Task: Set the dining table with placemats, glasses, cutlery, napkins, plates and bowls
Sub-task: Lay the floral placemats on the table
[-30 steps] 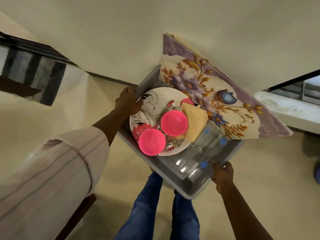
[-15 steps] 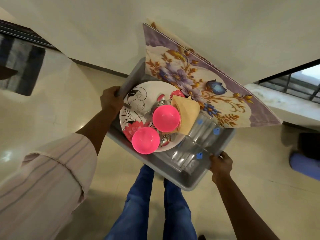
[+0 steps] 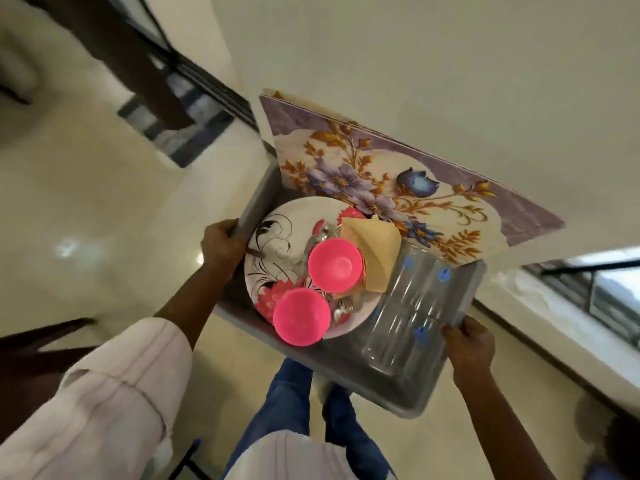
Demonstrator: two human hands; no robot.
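I carry a grey plastic tub (image 3: pixel 398 393) in front of me above the floor. My left hand (image 3: pixel 221 244) grips its left rim and my right hand (image 3: pixel 467 344) grips its right rim. Inside lie a white floral plate (image 3: pixel 277 237), two pink bowls (image 3: pixel 335 265) (image 3: pixel 300 317), cutlery (image 3: pixel 318 237) on the plate, folded tan napkins (image 3: pixel 375 251) and clear glasses (image 3: pixel 408 313) lying on their sides. Floral placemats (image 3: pixel 398 178) stand on edge at the tub's far side and stick out to the right.
A cream tiled floor (image 3: pixel 86 209) lies all round. A pale wall (image 3: pixel 415 64) rises ahead. A dark doorway or frame (image 3: pixel 138 64) is at the upper left. A window ledge with bars (image 3: pixel 571 289) is at the right. Dark furniture (image 3: pixel 34 344) sits at the left edge.
The view has swung as I walk with the tub: the dark frame at the left moved closer and the window ledge shifted. Both hands keep their hold on the rims.
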